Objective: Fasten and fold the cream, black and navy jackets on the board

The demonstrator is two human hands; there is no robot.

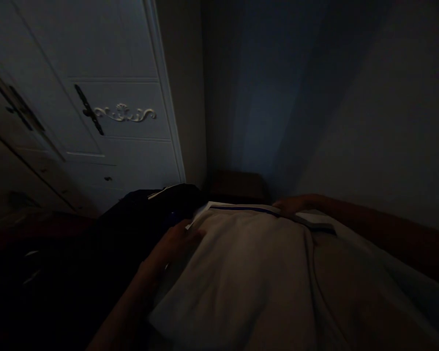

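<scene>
A pale garment (241,263) with a dark blue stripe along its far edge is spread out before me, filling the lower middle and right of the dim view. At its far left corner, my left hand (181,239) has closed on the cloth, thumb on top. My right hand (292,204) reaches in from the right and pinches the striped edge. Poor light hides most of the fingers on both hands. A seam or fold line runs down the garment's right half.
A white cabinet (135,156) with dark handles and carved trim stands at the far left. Dark cloth or a bag (131,214) lies left of the garment. Behind it is a low brown box-like piece (237,183), against a shadowed wall (263,97).
</scene>
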